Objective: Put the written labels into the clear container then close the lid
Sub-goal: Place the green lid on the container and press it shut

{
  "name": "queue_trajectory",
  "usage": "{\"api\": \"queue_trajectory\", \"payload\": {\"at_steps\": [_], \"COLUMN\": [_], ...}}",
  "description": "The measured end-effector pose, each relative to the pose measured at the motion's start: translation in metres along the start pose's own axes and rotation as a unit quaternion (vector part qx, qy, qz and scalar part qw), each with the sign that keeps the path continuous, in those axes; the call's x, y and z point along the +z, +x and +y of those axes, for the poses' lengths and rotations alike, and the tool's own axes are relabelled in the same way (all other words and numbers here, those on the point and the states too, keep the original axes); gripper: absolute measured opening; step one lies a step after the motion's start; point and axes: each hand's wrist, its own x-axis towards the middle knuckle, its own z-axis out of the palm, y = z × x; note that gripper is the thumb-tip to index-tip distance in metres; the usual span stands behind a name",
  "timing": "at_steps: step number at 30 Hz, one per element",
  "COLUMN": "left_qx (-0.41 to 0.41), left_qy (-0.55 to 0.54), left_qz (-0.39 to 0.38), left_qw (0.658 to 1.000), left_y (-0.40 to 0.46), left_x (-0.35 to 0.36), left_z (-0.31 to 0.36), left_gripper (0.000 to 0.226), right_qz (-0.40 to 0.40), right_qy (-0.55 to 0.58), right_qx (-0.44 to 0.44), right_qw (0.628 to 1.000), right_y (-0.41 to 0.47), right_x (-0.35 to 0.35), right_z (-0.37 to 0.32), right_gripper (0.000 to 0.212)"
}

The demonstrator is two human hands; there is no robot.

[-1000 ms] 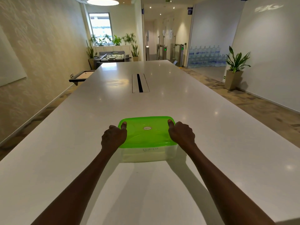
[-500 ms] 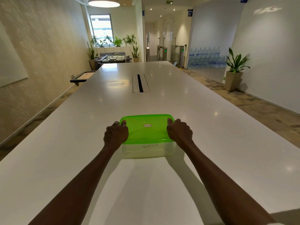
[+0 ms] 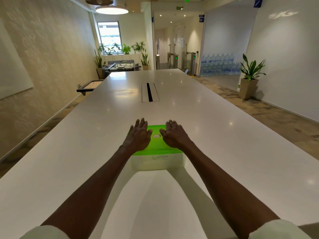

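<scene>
Container (image 3: 158,162) lies under both flat hands, lid (image 3: 156,131) seemingly shut.

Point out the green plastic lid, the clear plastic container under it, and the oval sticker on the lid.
Green plastic lid (image 3: 156,129): head view, bare top between the hands.
Clear plastic container (image 3: 158,163): head view, near side wall.
Oval sticker (image 3: 156,136): head view, its centre.

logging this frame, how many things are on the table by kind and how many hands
clear container: 1
green lid: 1
paper with writing, showing through the container's front wall: 1 that I can make out
left hand, flat on the lid: 1
right hand, flat on the lid: 1
total: 5
</scene>
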Motion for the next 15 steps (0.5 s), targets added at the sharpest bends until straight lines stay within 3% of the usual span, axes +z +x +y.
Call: {"api": "queue_trajectory", "payload": {"at_steps": [6,15], "left_qx": [-0.002,0.003], "left_qy": [0.027,0.054], "left_qz": [-0.091,-0.105], "left_qw": [0.995,0.993], "left_y": [0.003,0.010], "left_x": [0.010,0.019], "left_z": [-0.011,-0.015], "left_gripper": [0.066,0.068], "right_qz": [-0.042,-0.059], "right_qy": [-0.021,-0.034], "right_qx": [-0.005,-0.005], "right_qw": [0.999,0.998], "right_y": [0.002,0.008], "right_x": [0.008,0.015], "right_z": [0.001,0.006], "right_gripper": [0.070,0.071]}}
